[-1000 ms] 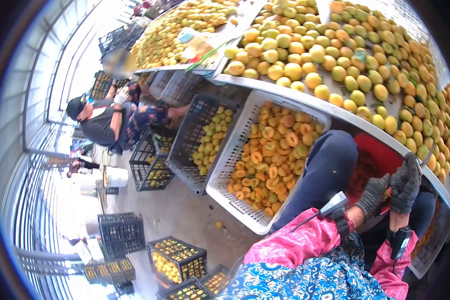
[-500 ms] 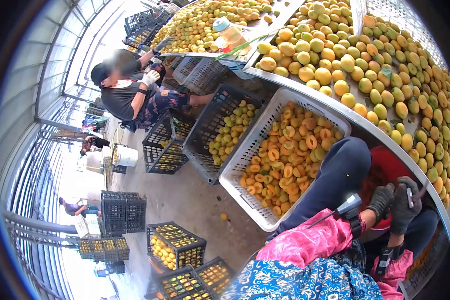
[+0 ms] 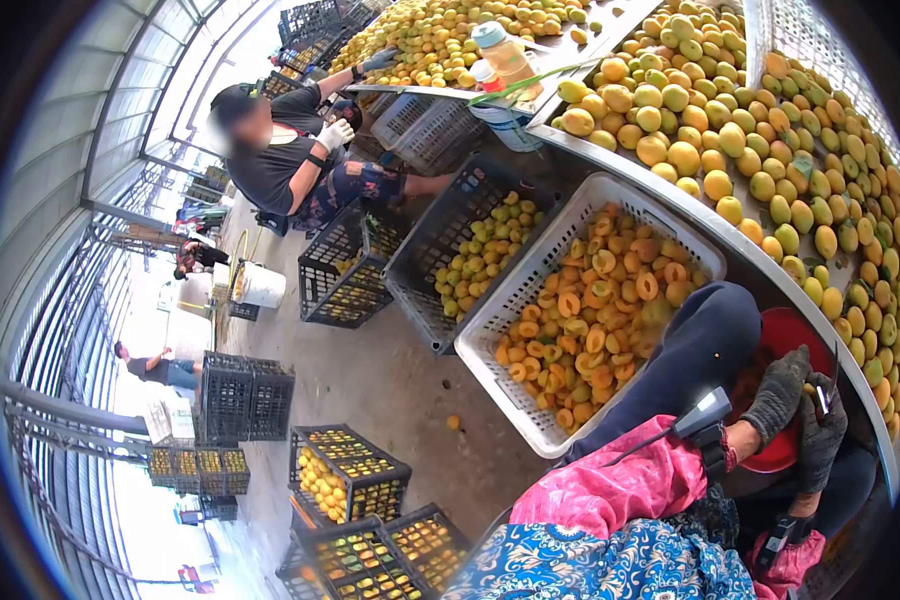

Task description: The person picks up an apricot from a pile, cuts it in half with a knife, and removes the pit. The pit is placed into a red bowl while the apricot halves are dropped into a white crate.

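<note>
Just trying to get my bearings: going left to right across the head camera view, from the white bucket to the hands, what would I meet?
White bucket, small black crate, larger black crate, white crate, left hand, right hand.

Upper middle: bottle with blue-green lid [image 3: 511, 62], just beside small red-topped container [image 3: 487, 76] and long green leaves [image 3: 536, 83]; blue-and-white bucket [image 3: 511, 128] lower down, near grey crates [image 3: 430, 130]. Farther left: seated co-worker [image 3: 267, 138], dark cap, black short-sleeved top, patterned shorts, one arm stretched out. Behind, white bucket [image 3: 261, 286]. On concrete floor [image 3: 388, 400], left of centre: loaded lattice crate [image 3: 377, 499], apart from stacked black crates [image 3: 247, 398]. Far off: second person [image 3: 152, 368], dark top, blue trousers. Along left edge: slatted wall [image 3: 58, 325], brightly lit.
</note>
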`<control>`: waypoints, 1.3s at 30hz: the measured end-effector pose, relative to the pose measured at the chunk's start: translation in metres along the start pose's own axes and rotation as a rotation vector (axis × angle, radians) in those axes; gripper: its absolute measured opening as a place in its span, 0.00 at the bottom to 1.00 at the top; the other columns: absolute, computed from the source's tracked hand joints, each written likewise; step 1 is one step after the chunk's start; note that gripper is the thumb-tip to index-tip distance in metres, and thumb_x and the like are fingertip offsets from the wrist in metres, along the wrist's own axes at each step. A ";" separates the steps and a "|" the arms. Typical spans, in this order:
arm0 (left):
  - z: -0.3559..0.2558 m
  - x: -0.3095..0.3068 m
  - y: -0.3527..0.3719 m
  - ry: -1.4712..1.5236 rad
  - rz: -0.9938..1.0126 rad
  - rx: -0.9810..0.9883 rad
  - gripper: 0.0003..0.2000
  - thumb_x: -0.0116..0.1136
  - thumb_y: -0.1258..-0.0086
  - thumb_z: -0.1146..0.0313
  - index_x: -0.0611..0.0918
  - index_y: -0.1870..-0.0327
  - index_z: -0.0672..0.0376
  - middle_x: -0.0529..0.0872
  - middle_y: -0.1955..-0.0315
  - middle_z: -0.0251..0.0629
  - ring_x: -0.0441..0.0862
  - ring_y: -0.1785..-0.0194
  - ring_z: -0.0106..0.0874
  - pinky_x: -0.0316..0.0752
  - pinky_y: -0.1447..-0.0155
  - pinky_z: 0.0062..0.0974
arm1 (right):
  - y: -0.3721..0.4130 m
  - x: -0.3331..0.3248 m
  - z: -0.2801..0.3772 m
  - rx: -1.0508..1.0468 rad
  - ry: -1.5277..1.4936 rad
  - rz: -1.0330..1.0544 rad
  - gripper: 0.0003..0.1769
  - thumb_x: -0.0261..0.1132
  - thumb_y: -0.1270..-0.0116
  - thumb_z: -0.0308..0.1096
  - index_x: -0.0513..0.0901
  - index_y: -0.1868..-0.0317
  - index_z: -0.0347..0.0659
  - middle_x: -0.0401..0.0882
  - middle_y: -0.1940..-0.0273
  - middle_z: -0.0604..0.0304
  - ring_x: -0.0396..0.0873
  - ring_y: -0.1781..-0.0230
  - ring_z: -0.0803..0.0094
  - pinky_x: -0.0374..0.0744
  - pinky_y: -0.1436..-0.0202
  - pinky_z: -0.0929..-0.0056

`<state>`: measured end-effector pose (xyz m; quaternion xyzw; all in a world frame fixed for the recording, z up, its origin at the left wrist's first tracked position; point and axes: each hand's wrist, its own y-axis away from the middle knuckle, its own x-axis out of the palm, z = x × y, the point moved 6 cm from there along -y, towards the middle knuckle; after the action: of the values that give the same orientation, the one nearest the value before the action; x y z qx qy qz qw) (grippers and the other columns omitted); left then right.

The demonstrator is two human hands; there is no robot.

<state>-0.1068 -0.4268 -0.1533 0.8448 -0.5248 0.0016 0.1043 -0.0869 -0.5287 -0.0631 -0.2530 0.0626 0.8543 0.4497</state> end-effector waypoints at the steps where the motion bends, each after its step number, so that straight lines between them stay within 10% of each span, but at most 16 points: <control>1: -0.001 -0.002 0.001 0.002 -0.008 0.005 0.14 0.48 0.33 0.72 0.76 0.48 0.66 0.82 0.59 0.51 0.81 0.56 0.47 0.75 0.53 0.41 | 0.000 0.000 -0.002 -0.008 0.000 0.006 0.15 0.63 0.35 0.26 0.79 0.48 0.34 0.84 0.54 0.56 0.80 0.52 0.70 0.75 0.43 0.71; 3: -0.019 -0.005 0.005 -0.644 -0.131 0.282 0.18 0.50 0.36 0.73 0.76 0.45 0.67 0.82 0.57 0.52 0.80 0.53 0.47 0.75 0.50 0.40 | -0.001 0.005 0.001 -0.079 -0.001 0.053 0.15 0.63 0.35 0.26 0.80 0.49 0.34 0.84 0.54 0.55 0.81 0.53 0.68 0.75 0.44 0.71; 6: -0.015 0.002 0.008 -0.789 -0.315 0.473 0.21 0.51 0.38 0.73 0.75 0.42 0.68 0.81 0.54 0.54 0.79 0.49 0.47 0.74 0.47 0.39 | 0.001 0.005 -0.002 -0.058 0.024 0.031 0.16 0.65 0.36 0.30 0.80 0.48 0.34 0.83 0.54 0.53 0.81 0.53 0.66 0.76 0.45 0.69; 13: -0.006 -0.003 -0.001 -0.426 -0.152 0.063 0.26 0.55 0.41 0.70 0.72 0.39 0.70 0.80 0.52 0.53 0.77 0.46 0.46 0.72 0.42 0.38 | 0.020 0.020 0.002 -0.220 0.119 -0.210 0.22 0.67 0.38 0.42 0.80 0.48 0.35 0.83 0.53 0.52 0.83 0.54 0.62 0.77 0.47 0.66; 16: -0.047 -0.009 0.023 -0.923 -0.481 0.566 0.20 0.56 0.42 0.72 0.76 0.46 0.66 0.80 0.56 0.49 0.78 0.54 0.44 0.74 0.48 0.37 | 0.020 0.013 0.019 -0.122 0.154 -0.294 0.19 0.66 0.37 0.40 0.80 0.49 0.39 0.84 0.58 0.53 0.84 0.58 0.63 0.80 0.53 0.66; 17: -0.035 -0.018 0.022 -0.158 -0.261 0.317 0.12 0.51 0.37 0.73 0.77 0.52 0.61 0.81 0.59 0.43 0.78 0.60 0.39 0.76 0.53 0.35 | 0.018 0.015 0.031 -0.094 0.144 -0.353 0.18 0.66 0.37 0.40 0.81 0.51 0.40 0.84 0.60 0.53 0.84 0.60 0.63 0.80 0.55 0.67; 18: -0.066 -0.034 0.035 -0.513 -0.223 0.451 0.07 0.46 0.29 0.71 0.77 0.56 0.58 0.81 0.63 0.37 0.77 0.63 0.33 0.76 0.58 0.33 | 0.016 0.013 0.045 -0.094 0.190 -0.401 0.14 0.66 0.37 0.38 0.82 0.54 0.40 0.84 0.64 0.54 0.84 0.64 0.65 0.80 0.59 0.68; 21: -0.069 -0.030 0.041 0.875 -0.130 -0.173 0.18 0.43 0.21 0.51 0.79 0.56 0.57 0.81 0.68 0.37 0.80 0.61 0.34 0.77 0.53 0.31 | 0.018 0.000 0.045 0.021 -0.003 -0.477 0.09 0.68 0.39 0.30 0.83 0.58 0.38 0.83 0.67 0.56 0.82 0.67 0.72 0.81 0.61 0.72; 29: -0.107 -0.026 0.046 1.301 0.216 -0.428 0.24 0.42 0.25 0.44 0.76 0.51 0.59 0.80 0.63 0.43 0.77 0.62 0.39 0.71 0.54 0.38 | 0.027 -0.026 0.018 0.209 -0.024 -0.280 0.18 0.71 0.40 0.33 0.81 0.50 0.37 0.85 0.63 0.52 0.84 0.61 0.68 0.81 0.55 0.69; 34: -0.139 -0.078 0.048 1.234 0.182 -0.286 0.21 0.50 0.27 0.49 0.77 0.51 0.61 0.80 0.64 0.42 0.78 0.61 0.37 0.74 0.56 0.36 | 0.023 -0.030 0.035 0.229 -0.107 -0.208 0.16 0.71 0.40 0.36 0.81 0.55 0.38 0.83 0.66 0.48 0.85 0.63 0.58 0.81 0.59 0.63; 39: -0.145 -0.226 0.058 -0.407 -0.386 0.188 0.14 0.52 0.25 0.63 0.80 0.51 0.65 0.81 0.59 0.37 0.79 0.52 0.32 0.75 0.48 0.28 | 0.019 -0.025 0.026 0.163 0.063 -0.141 0.16 0.67 0.36 0.41 0.81 0.54 0.40 0.82 0.69 0.47 0.83 0.67 0.49 0.79 0.62 0.58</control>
<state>-0.2446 -0.2251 -0.0265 0.9179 -0.3621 -0.1390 -0.0834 -0.1005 -0.5491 -0.0305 -0.2461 0.1281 0.8042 0.5257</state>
